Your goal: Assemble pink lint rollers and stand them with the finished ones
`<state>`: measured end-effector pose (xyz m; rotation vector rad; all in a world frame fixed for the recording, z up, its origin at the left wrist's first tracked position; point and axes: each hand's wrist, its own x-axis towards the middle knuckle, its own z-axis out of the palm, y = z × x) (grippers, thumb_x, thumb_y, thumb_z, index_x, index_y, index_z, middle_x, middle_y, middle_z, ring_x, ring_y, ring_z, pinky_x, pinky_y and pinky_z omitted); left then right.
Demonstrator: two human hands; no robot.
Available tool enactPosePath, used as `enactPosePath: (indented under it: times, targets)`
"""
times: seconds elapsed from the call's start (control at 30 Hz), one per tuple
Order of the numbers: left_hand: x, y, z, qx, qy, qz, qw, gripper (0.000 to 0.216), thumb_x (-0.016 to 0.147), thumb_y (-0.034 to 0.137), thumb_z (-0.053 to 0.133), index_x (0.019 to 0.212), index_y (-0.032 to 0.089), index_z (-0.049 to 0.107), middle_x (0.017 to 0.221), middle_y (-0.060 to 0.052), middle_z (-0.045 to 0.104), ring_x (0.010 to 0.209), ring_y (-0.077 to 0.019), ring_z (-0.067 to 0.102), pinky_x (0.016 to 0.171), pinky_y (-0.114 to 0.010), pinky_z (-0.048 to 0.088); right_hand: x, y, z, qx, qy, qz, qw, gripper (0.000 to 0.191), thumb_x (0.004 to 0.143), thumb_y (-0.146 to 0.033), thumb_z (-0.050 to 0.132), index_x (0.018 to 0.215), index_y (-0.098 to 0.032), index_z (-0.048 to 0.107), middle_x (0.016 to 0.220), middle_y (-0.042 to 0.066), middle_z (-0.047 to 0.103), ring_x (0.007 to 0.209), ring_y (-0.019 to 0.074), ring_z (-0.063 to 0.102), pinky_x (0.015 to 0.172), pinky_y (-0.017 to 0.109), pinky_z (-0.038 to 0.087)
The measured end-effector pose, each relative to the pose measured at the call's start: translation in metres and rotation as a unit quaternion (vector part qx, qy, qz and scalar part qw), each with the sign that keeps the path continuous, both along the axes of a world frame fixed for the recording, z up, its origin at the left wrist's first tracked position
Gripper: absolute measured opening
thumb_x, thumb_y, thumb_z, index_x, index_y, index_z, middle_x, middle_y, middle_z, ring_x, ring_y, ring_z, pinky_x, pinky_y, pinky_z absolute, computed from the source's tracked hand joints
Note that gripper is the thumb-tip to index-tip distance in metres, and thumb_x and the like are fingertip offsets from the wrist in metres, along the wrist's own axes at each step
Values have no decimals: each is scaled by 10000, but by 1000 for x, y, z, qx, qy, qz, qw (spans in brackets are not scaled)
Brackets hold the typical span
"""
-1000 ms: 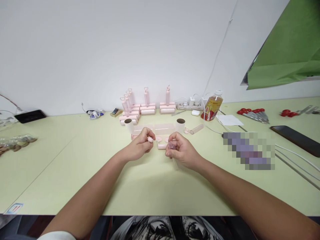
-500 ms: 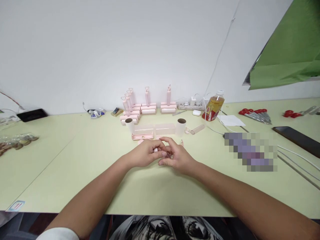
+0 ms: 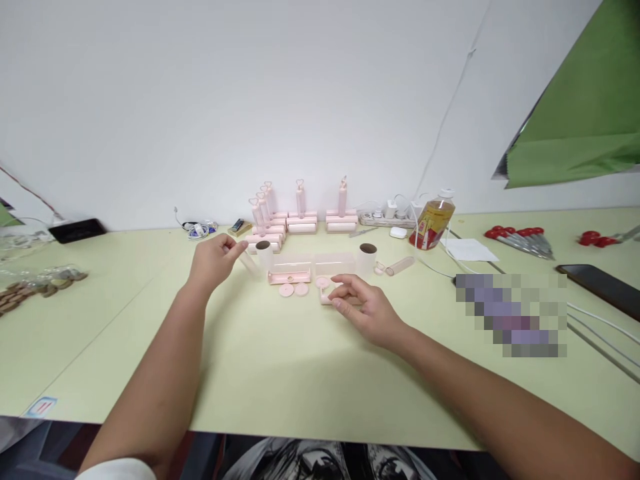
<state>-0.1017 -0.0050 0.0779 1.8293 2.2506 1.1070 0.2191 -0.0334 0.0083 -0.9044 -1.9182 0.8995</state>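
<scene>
My left hand (image 3: 214, 260) is raised a little above the pale green table (image 3: 280, 373), left of the parts. It pinches one end of a clear plastic tube (image 3: 249, 260) that points right, toward a white paper roll (image 3: 265, 254). My right hand (image 3: 367, 308) rests on the table with its fingertips closed on a small pink plastic piece (image 3: 326, 299). Between my hands lie three pink discs (image 3: 294, 289) and a pink base (image 3: 289, 277). Behind these are clear covers (image 3: 313, 263) and a second paper roll (image 3: 368, 257).
Assembled pink rollers (image 3: 300, 219) stand along the wall, beside a power strip (image 3: 385, 215) and a bottle (image 3: 434, 221). To the right lie another clear tube (image 3: 400, 265), red-handled scissors (image 3: 520, 238), a phone (image 3: 600, 285) and cables. A bag of small items (image 3: 35, 283) is far left.
My hands were together at the centre. The left hand has swung out to the left and up with the clear tube, while the right hand has dropped onto the pink piece.
</scene>
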Motion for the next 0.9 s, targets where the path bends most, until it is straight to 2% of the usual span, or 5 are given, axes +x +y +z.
enactPosePath:
  times: [0.3, 0.5, 0.6, 0.73, 0.9]
  targets:
    - [19, 17, -29, -31, -1, -45, 998, 352, 790, 545, 559, 710, 202, 568, 580, 11, 564, 559, -147, 510, 543, -255, 347, 41, 42, 19, 197, -38, -275, 940, 201, 821, -223, 496, 959, -218, 642, 977, 80, 643, 912, 249, 597, 810, 406, 487]
    - [21, 18, -31, -19, -20, -57, 998, 367, 820, 540, 492, 746, 193, 588, 644, -11, 612, 611, -163, 537, 580, -261, 377, 54, 67, 3, 147, -143, -269, 941, 359, 792, -207, 500, 1126, -215, 633, 1291, 136, 513, 1200, 317, 477, 963, 483, 412]
    - [13, 20, -30, 7, -65, -42, 997, 275, 861, 376, 384, 787, 193, 575, 776, -47, 675, 728, -189, 582, 637, -273, 414, 53, 70, -2, 133, -165, -244, 946, 361, 822, -252, 502, 1159, -208, 625, 1307, 132, 532, 1213, 309, 472, 972, 474, 402]
    - [-3, 24, -33, -125, -86, 1, 988, 231, 754, 246, 438, 976, 210, 492, 906, -73, 656, 726, -202, 586, 569, -279, 416, 53, 71, -2, 122, -159, -231, 952, 318, 831, -284, 509, 1110, -196, 635, 1158, 113, 642, 1064, 288, 551, 862, 433, 452]
    - [-11, 21, -43, -268, -83, -47, 959, 326, 623, 229, 593, 925, 212, 472, 647, -11, 589, 520, -184, 539, 481, -277, 394, 57, 71, 3, 137, -127, -285, 940, 212, 815, -337, 551, 936, -193, 650, 989, 100, 677, 949, 285, 590, 812, 420, 456]
